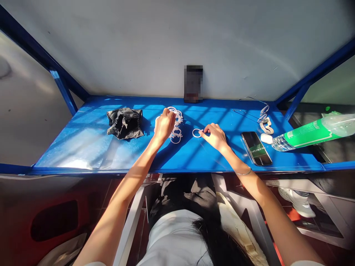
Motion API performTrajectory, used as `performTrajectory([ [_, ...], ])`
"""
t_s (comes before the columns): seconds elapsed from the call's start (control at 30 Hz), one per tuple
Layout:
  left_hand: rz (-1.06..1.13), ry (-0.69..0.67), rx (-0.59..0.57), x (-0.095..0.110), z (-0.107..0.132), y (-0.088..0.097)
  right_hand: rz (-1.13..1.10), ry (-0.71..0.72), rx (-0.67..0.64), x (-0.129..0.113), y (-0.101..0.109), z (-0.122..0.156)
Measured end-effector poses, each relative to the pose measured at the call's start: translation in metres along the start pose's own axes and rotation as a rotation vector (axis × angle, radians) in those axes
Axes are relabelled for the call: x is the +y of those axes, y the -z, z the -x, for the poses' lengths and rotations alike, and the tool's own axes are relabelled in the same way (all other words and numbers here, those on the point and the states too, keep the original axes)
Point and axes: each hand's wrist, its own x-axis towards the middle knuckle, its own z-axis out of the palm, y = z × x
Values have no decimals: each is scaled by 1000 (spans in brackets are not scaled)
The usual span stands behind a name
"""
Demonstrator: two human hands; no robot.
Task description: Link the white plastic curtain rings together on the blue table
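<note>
A cluster of thin white rings (pixel 175 137), some with small knobby parts on them, lies on the blue table (pixel 133 155). Over its upper left side is my left hand (pixel 164 126), fingers closed in a pinch at a white ring near the top; the hand hides part of the cluster. To the right, apart from the cluster, my right hand (pixel 215 136) pinches the right edge of a single white ring (pixel 194 133) between thumb and finger. That ring is just at the table surface; I cannot tell whether it touches.
A crumpled black plastic bag (pixel 124 123) sits open at left. A dark blurred device (pixel 193 84) leans on the back wall. At right are a phone (pixel 256 148), eyeglasses (pixel 263 112), a white earbud-like case (pixel 266 138), a white curved item (pixel 267 126) and a green-labelled bottle (pixel 307 133).
</note>
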Motion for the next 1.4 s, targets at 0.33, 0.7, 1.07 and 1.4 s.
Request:
performTrajectory([
  [0.33,-26,-28,-71,0,2,-3,-97,29,-69,-6,-1,0],
  [0.7,593,-219,-285,27,18,-13,-234,30,-91,-27,4,7],
  [1.07,1092,54,-632,35,20,-14,-671,-163,-227,-36,6,3],
  [1.4,1321,92,-795,40,21,-12,-1201,-419,-576,-37,7,2],
])
